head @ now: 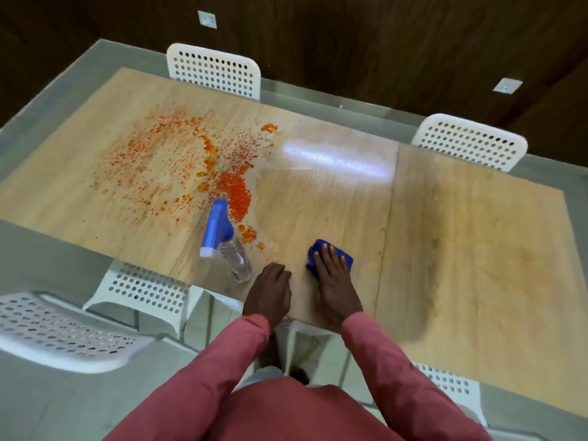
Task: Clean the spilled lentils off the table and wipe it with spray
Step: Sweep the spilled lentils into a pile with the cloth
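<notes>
Orange lentils (178, 167) lie scattered over the left half of the wooden table (445, 249), with a denser heap (235, 192) near the middle. A clear spray bottle with a blue head (226, 240) stands near the table's front edge, just before that heap. My right hand (334, 281) presses flat on a blue cloth (318, 259) at the front edge, fingers straight. My left hand (270, 291) rests on the table beside the bottle's base with fingers curled under, holding nothing.
White perforated chairs stand round the table: two at the far side (216, 71) (471, 141), one tucked under at the front left (143, 291), one pulled out at the left (63, 332), one at the front right (451, 383). A wet shiny patch (337, 157) is on the table's middle.
</notes>
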